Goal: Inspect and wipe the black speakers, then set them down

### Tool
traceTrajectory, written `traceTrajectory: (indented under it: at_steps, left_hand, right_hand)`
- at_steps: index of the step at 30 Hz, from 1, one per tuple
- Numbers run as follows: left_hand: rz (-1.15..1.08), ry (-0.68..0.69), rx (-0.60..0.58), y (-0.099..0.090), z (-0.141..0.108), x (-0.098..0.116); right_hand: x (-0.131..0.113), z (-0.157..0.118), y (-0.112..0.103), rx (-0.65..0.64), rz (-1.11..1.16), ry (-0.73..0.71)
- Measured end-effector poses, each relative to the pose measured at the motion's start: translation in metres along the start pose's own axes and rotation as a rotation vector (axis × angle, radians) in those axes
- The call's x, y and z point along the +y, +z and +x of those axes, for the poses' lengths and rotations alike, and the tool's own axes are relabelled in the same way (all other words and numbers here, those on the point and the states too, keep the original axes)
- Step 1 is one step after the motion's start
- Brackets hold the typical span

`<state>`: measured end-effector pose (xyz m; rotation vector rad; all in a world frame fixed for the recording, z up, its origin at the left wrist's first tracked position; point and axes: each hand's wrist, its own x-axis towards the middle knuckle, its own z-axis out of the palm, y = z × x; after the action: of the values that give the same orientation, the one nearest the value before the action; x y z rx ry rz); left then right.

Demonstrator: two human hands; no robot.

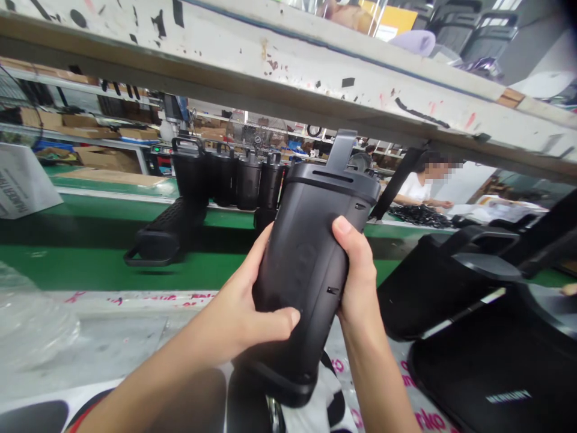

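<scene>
A crumpled clear plastic bag (31,325) lay at far left on the near side of the green conveyor belt (112,270), and a white carton (24,180) stood just beside the belt's far edge. On the belt, one black speaker (164,234) lay on its side, and four upright black speakers (247,180) stood in a row behind it, each with a handle on top.

A fifth, the black portable speaker (302,264), was held up on the near side of the belt, partly hiding the end of that row. Both hands were clenched around it, with its top handle pointing up and away from the person. The left hand (243,313) wrapped its lower left side, fingers spread across the front. The right hand (356,270) gripped its right side, thumb lying along the front edge.

A scuffed white-painted beam (279,72) crossed above the belt. Beyond the belt to the right, a co-worker in a white shirt (415,187) reached toward a heap of black parts (421,215). Two larger black units (451,288) sat at lower right on the near side of the belt.
</scene>
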<state>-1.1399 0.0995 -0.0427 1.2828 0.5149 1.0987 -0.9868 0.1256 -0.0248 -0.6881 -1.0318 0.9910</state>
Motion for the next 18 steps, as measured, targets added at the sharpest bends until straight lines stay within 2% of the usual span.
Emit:
traceTrajectory:
  at_steps: [4,8,18]
  left_hand:
    - [-0.017,0.035,-0.011,-0.0004,-0.001,0.0024]
    - [-0.029,-0.017,-0.067,-0.0001,-0.0016,0.007]
    - [-0.036,-0.034,-0.01,0.0036,-0.0033,0.0075]
  right_hand:
    - [-0.0032,-0.0021,0.0023,-0.013,-0.011,-0.038]
    - [-0.0071,-0.0046,0.0042,-0.014,-0.008,-0.019]
    - [-0.0086,-0.0062,0.0039,-0.009,-0.02,-0.03]
